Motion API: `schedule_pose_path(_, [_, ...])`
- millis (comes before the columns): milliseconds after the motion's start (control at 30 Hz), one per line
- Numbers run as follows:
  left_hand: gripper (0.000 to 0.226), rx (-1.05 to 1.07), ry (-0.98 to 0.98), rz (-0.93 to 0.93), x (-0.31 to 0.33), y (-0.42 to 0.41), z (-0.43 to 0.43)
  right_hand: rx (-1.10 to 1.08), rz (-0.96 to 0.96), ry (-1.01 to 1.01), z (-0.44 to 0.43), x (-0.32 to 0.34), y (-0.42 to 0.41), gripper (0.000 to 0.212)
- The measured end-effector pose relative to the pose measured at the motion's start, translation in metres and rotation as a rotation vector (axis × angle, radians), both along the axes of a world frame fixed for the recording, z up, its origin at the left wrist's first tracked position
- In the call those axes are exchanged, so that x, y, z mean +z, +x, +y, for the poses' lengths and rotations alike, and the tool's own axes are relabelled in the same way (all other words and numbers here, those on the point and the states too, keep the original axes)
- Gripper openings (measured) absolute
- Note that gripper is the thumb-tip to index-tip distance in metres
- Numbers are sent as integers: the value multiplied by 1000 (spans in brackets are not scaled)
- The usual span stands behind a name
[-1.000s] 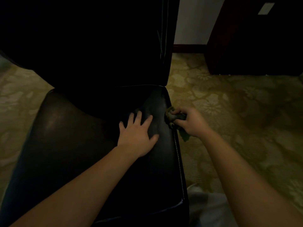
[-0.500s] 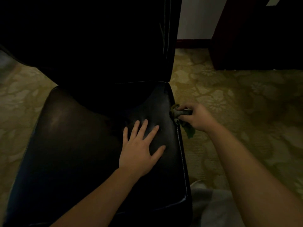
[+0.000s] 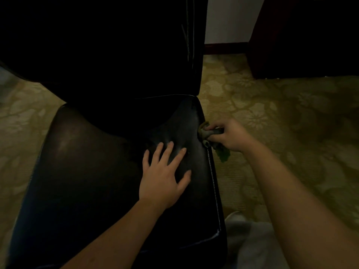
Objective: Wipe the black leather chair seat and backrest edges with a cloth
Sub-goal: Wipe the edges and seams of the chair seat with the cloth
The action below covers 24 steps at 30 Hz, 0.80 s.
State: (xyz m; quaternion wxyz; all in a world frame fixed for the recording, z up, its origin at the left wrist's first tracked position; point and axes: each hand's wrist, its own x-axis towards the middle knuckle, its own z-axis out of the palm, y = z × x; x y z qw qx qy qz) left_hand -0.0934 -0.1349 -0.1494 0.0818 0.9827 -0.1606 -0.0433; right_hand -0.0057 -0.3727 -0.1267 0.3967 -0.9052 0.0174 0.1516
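The right hand [image 3: 232, 135] grips the bunched cloth [image 3: 208, 133] against the seat's [image 3: 87, 171] right edge, near the backrest [image 3: 116, 45]. The left hand [image 3: 165, 172] presses flat, fingers spread, on the seat. Bunched so tightly, the cloth could skip the stitched seam.

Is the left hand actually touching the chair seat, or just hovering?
Touching. The head view shows the left hand lying flat on the black seat, fingers spread, leather creased around them.

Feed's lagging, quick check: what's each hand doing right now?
Left hand: open, flat on the seat.
Right hand: gripping the cloth at the seat's right edge.
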Motion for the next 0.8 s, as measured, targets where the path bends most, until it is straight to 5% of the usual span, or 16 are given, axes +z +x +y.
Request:
schedule_pose_path(300, [65, 23, -4, -22, -2, 0, -4, -255, -334, -28, 31, -19, 2, 37])
schedule_pose_path(567, [65, 16, -28, -37, -6, 1, 0, -2, -42, -35, 5, -7, 5, 33])
schedule_pose_path(800, [64, 34, -19, -51, -7, 3, -4, -157, -283, -99, 28, -24, 12, 35])
